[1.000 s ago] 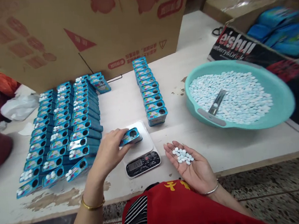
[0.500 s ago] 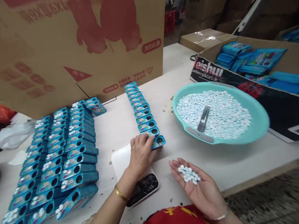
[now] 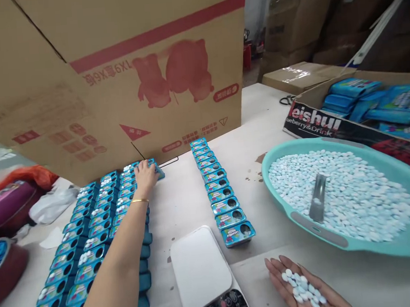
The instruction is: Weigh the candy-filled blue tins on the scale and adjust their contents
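My left hand [image 3: 146, 177] reaches to the far end of the rows at the left, its fingers bent over a small blue candy box [image 3: 160, 171]; the fingertips are partly hidden. My right hand [image 3: 285, 290] is palm up and cupped, with a small heap of pale candy tablets [image 3: 304, 290] in it. Ahead of it stands a single line of blue boxes [image 3: 236, 234] with round holes in their tops. A white digital scale [image 3: 201, 270] lies between my arms, its plate bare. Several rows of boxes at the left have tablets lying on their tops.
A turquoise basin [image 3: 282, 204] full of tablets, with a metal scoop [image 3: 318, 198] in it, stands at the right. Behind it, a carton [image 3: 310, 122] holds blue packs. A large cardboard box [image 3: 174, 118] walls off the back. A dark red tub [image 3: 15, 276] sits far left.
My left hand has left the near end of the middle line and moved forward and left to the far boxes. My right hand still holds the tablets. The view has shifted.
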Demonstrator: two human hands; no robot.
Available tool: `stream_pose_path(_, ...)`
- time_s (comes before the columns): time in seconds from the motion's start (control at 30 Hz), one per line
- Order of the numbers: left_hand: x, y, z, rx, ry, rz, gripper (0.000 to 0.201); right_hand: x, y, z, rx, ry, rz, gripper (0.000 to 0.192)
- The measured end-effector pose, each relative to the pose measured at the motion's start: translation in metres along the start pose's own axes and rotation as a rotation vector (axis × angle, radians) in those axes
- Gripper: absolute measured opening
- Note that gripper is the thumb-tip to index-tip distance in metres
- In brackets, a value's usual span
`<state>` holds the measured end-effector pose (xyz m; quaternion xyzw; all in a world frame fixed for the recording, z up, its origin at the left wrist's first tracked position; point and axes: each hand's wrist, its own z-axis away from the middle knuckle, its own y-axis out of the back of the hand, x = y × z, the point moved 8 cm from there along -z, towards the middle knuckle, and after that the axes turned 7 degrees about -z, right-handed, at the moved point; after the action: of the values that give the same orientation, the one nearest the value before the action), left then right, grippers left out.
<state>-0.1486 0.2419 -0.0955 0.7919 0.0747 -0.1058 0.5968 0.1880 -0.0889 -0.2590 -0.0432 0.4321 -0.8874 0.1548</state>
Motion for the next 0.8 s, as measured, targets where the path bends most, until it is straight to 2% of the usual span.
stream_pose_path(0.13, 0.013, 0.002, 0.009, -0.046, -0.146, -0.041, 0.018, 0.001, -0.015, 0.009, 0.127, -0.004, -0.097, 0.025)
stream_pose_path(0.23, 0.026, 0.025, 0.035, -0.099, -0.245, -0.07, 0.019, 0.002, -0.021, 0.017, 0.207, 0.031, -0.121, 0.025)
stream_pose_path(0.33, 0.048, 0.066, 0.082, -0.154, -0.328, -0.095, 0.022, 0.005, -0.023, 0.024, 0.204, 0.02, -0.124, 0.024)
stream_pose_path(0.43, 0.086, 0.104, 0.145, -0.282, -0.471, -0.126, 0.023, 0.011, -0.022, 0.028, 0.177, -0.008, -0.098, 0.024)
stream_pose_path(0.5, 0.112, 0.12, 0.183, -0.36, -0.55, -0.106, 0.019, 0.015, -0.022, 0.032, 0.156, -0.022, -0.076, 0.025)
stream_pose_path(0.57, 0.135, 0.124, 0.212, -0.411, -0.614, -0.075, 0.016, 0.017, -0.022, 0.038, 0.137, -0.024, -0.063, 0.026)
stream_pose_path(0.63, 0.15, 0.122, 0.227, -0.418, -0.65, -0.048, 0.014, 0.018, -0.02, 0.043, 0.125, -0.02, -0.055, 0.026)
stream_pose_path(0.73, 0.156, 0.121, 0.23, -0.372, -0.649, -0.014, 0.011, 0.017, -0.016, 0.051, 0.116, -0.015, -0.056, 0.026)
stream_pose_path(0.8, 0.151, 0.128, 0.228, -0.327, -0.63, 0.017, 0.011, 0.015, -0.014, 0.054, 0.106, -0.009, -0.058, 0.026)
